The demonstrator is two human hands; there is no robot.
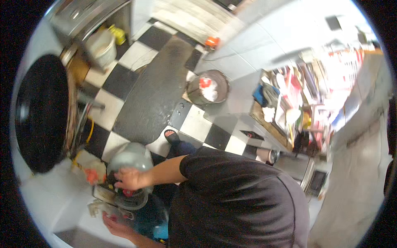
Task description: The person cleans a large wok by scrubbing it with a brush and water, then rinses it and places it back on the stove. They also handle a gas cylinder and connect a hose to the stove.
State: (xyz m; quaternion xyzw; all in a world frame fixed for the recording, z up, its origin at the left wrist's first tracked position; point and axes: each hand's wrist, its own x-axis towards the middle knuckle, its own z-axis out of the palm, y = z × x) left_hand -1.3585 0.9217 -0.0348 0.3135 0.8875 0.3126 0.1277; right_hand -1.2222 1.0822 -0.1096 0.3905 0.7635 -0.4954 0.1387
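My right hand [131, 179] is over the top of a grey gas cylinder [131, 155], its fingers spread and blurred. Just below that hand shows a red knob-like part [127, 192], above a round rim [138, 203]. My left hand [117, 227] is lower in the picture, beside a pale metal collar [121, 210] with small red parts. Blur hides whether its fingers grip anything. A dark, bluish rounded vessel [152, 210] stands between my arms and my body. An orange-red item [91, 176] lies just beyond my right hand.
A large black wok [43, 113] stands at the left, with a yellow hose [90, 130] beneath. A white bucket [102, 46] sits under a counter. A dark mat [152, 93] covers checkered tiles. A bin [194, 91] stands by a cluttered shelf [269, 127].
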